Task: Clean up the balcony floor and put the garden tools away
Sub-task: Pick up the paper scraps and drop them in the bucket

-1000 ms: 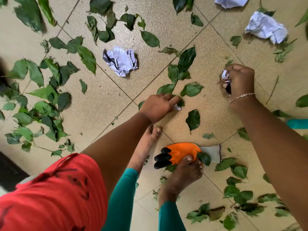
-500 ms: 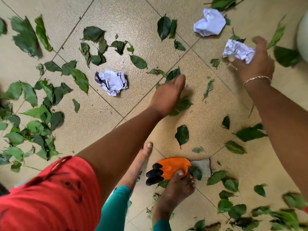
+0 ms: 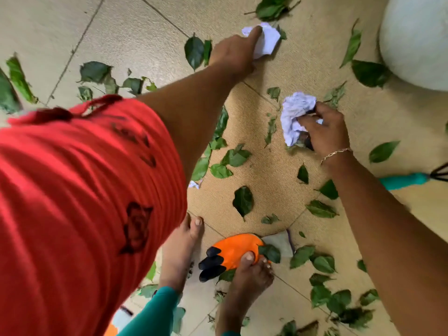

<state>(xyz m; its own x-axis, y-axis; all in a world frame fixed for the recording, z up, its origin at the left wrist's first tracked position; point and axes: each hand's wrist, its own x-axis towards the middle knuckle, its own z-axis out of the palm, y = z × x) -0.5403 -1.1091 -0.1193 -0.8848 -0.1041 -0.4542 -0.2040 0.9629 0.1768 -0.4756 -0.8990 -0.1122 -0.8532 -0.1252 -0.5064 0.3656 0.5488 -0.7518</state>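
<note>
Gripping paper [image 3: 294,110]; glove [image 3: 232,248] lies crosswise, fingertips pointing left.

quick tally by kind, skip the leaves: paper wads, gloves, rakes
crumpled paper wads: 2, far wad, near wad
orange glove: 1
teal-handled rake: 1
total: 4
orange sliver at the bottom edge: too hidden to count

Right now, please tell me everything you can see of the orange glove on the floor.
The orange glove lies flat on the tiled floor, its black tips pointing left. The body looks rubber-coated, the cuff pale grey knit with a purple edge. A green leaf lies across it near the cuff. The toes of a bare foot rest on its lower edge.
</note>
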